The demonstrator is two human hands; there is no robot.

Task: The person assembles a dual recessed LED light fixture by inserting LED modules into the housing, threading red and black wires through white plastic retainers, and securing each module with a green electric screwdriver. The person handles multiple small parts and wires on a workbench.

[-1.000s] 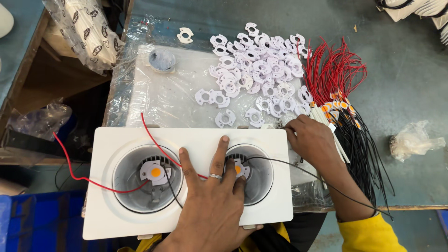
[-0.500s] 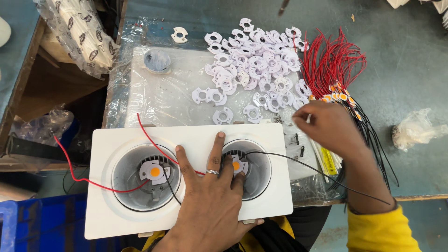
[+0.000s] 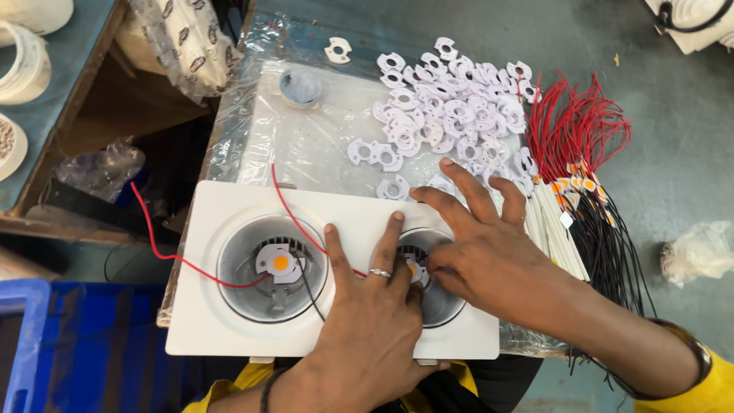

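Left grip point(image 3: 367, 306) flat, fingers spread, pinning the white twin downlight housing point(image 3: 229, 336) on the table; right grip point(image 3: 478, 245) fingertips pinched into the right cup point(image 3: 443, 306), contents hidden. Left cup's LED chip point(image 3: 279, 262) looks seated and wired; right one seemingly unfinished.

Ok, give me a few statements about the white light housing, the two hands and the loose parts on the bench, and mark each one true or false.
1. Both hands rest on the white twin-recess housing. True: the left hand and right hand meet at the right recess.
2. The left recess is empty. False: it holds a small round chip with an orange centre.
3. A red wire runs into the left recess. True.
4. The white ring-shaped pieces are stacked in a blue crate. False: they lie loose on clear plastic sheeting.
5. The left hand wears a ring. True.
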